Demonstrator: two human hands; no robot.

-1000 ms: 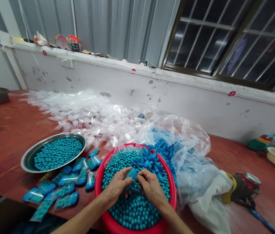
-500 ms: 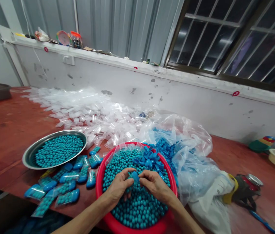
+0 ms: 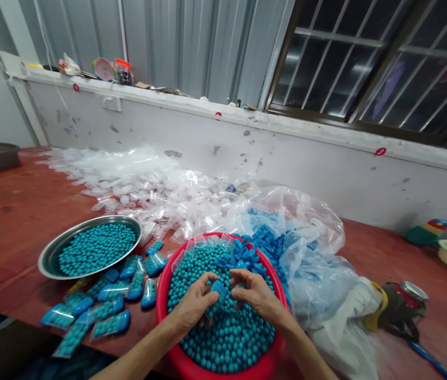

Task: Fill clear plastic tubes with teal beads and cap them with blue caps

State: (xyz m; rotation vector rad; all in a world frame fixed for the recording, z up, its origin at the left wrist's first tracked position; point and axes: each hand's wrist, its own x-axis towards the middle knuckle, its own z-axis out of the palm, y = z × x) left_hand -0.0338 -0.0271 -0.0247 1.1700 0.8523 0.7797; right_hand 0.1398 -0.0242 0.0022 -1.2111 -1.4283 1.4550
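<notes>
Observed left hand (image 3: 192, 303) extended over red basin (image 3: 161, 295), thumb and fingers pinching one partly hidden blue-ended packet (image 3: 219, 288) above the basin's middle. Observed right hand (image 3: 255, 296) just beside it, fingers half-curled and parted, grip released. Counted one basinful of teal beads (image 3: 227, 343), one steel bowl (image 3: 44, 261), about twelve filled packets (image 3: 111, 323) between the two rims and toward the table's (image 3: 5, 221) near edge.

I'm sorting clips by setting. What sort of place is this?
Probably a small packing workshop: a red basin of teal beads, bead-filled packets beside it, and a heap of clear plastic sleeves on the table.
</notes>
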